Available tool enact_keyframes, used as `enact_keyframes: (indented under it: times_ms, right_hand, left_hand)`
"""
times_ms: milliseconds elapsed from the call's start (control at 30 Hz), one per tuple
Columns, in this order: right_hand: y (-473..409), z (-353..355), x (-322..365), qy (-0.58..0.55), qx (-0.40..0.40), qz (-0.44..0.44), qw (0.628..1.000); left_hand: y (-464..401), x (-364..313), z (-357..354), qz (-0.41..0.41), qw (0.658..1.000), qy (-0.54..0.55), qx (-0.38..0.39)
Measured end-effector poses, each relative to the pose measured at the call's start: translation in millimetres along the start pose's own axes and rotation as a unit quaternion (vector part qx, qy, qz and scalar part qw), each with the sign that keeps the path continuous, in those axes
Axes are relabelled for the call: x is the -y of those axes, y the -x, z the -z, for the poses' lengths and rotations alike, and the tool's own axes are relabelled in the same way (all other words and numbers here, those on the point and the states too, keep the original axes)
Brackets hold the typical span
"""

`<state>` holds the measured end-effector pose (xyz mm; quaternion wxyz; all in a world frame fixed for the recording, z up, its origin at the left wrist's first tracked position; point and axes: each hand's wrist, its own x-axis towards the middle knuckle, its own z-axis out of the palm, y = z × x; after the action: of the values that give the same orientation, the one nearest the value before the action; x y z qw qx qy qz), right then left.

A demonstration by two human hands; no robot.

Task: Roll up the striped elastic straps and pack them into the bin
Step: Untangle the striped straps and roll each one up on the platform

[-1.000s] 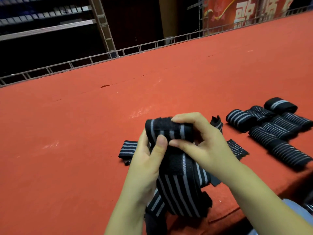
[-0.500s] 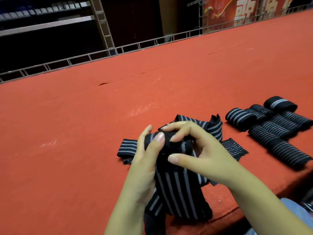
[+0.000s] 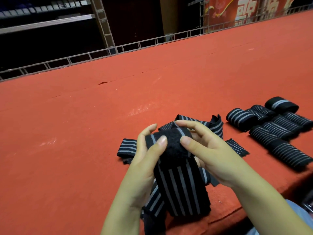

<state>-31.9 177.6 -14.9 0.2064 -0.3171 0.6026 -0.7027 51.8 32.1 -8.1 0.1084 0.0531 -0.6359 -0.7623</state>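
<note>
A black strap with grey stripes (image 3: 182,189) is partly rolled between both my hands just above the red table (image 3: 84,133). My left hand (image 3: 145,160) holds the roll's left end, thumb pressed on its fuzzy black patch. From the right, my right hand (image 3: 203,150) pinches the roll with thumb and fingers. The strap's loose tail hangs toward me over the table's front edge. Several unrolled straps (image 3: 215,126) lie under and behind my hands. No bin is in view.
Several finished rolls (image 3: 274,129) lie in rows at the right, near the table's front edge. A metal wire rail (image 3: 135,45) runs along the table's far edge, with dark shelving (image 3: 45,22) behind it. A red banner (image 3: 245,12) hangs at the back right.
Both hands have come down toward the table with the strap and turned the roll further. The fuzzy patch now faces up under my thumbs.
</note>
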Motion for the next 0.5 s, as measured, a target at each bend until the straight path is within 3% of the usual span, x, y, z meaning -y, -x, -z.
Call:
enact_keyframes:
  times_ms: [200, 400, 500]
  right_hand:
    - [-1.7, 0.2, -5.2, -0.041, -0.027, 0.002, 0.999]
    - [-2.8, 1.5, 0.3, -0.092, 0.048, -0.078, 0.992]
    - [-1.5, -0.7, 5.1, -0.123, 0.041, -0.081, 0.988]
  left_hand:
    - [-3.5, 6.8, 5.9, -0.038, 0.998, -0.025, -0.039]
    - [-4.0, 11.9, 6.9, -0.089, 0.993, -0.068, -0.045]
    - [-6.3, 12.0, 8.1, -0.077, 0.993, -0.083, -0.042]
